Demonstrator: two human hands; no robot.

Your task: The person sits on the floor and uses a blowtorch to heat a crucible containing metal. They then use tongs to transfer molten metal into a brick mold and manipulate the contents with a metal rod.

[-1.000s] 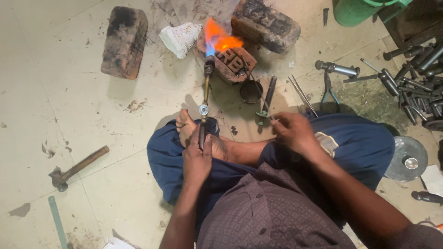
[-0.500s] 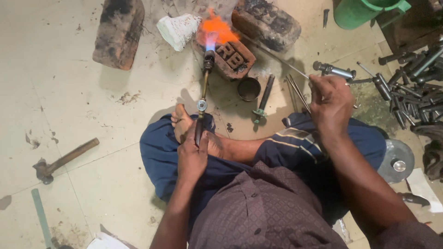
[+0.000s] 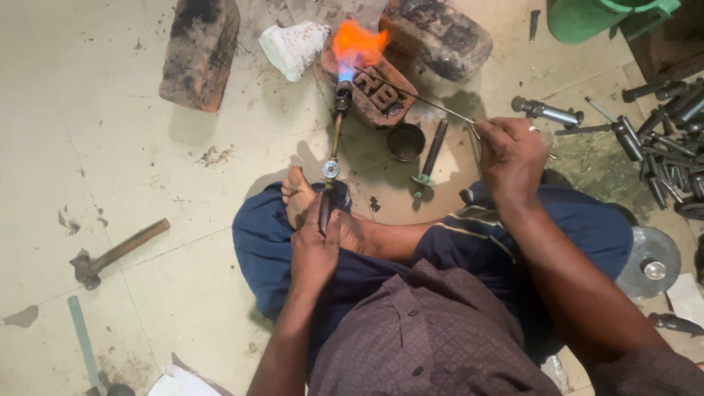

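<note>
Left hand [image 3: 315, 246] is gripping the torch [image 3: 334, 139], flame licking the brick [image 3: 378, 92]. Right hand [image 3: 513, 150] is pinching a thin rod [image 3: 414, 95], tip reaching over that brick. Looks like heating's underway, joining not finished. Hammer [image 3: 117, 253] is lying well left of it.

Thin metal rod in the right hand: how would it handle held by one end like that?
The thin metal rod looks long and slender, so probably light and whippy. The right hand pinches only its near end; the tip sits in flame, so likely hot.

Orange-blue flame [image 3: 355, 45], navy striped trousers [image 3: 469, 227]
</note>
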